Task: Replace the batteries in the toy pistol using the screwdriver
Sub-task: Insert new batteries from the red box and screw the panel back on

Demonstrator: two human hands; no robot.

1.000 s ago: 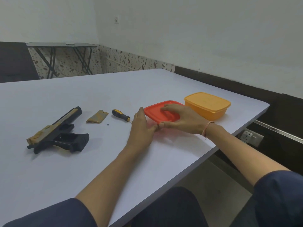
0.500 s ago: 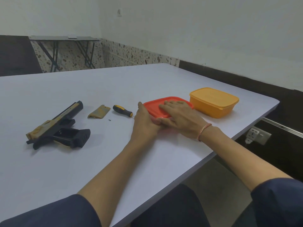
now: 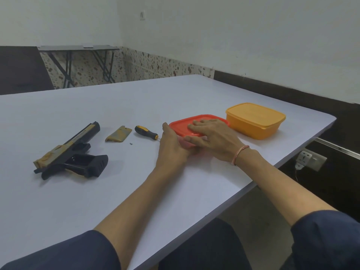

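A black and tan toy pistol [image 3: 70,152] lies on its side at the left of the white table [image 3: 97,191], its grip compartment uncovered. Its tan cover plate [image 3: 118,133] rests beside it, with a tiny screw [image 3: 131,143] just right of the plate. A black and yellow screwdriver [image 3: 146,132] lies further right. My left hand [image 3: 171,147] grips the near-left side of a red lidded box [image 3: 187,125]. My right hand [image 3: 212,139] lies flat on the red lid with its thumb at the lid's front edge. The box's contents are hidden.
An orange lidded box [image 3: 255,119] stands to the right of the red one, near the table's right edge. A wall socket [image 3: 309,158] is below that edge. A folding table [image 3: 78,49] stands at the far wall.
My hands have stayed on the red box, and the right hand slid a little nearer over the lid. The view shifted slightly as my head moved.
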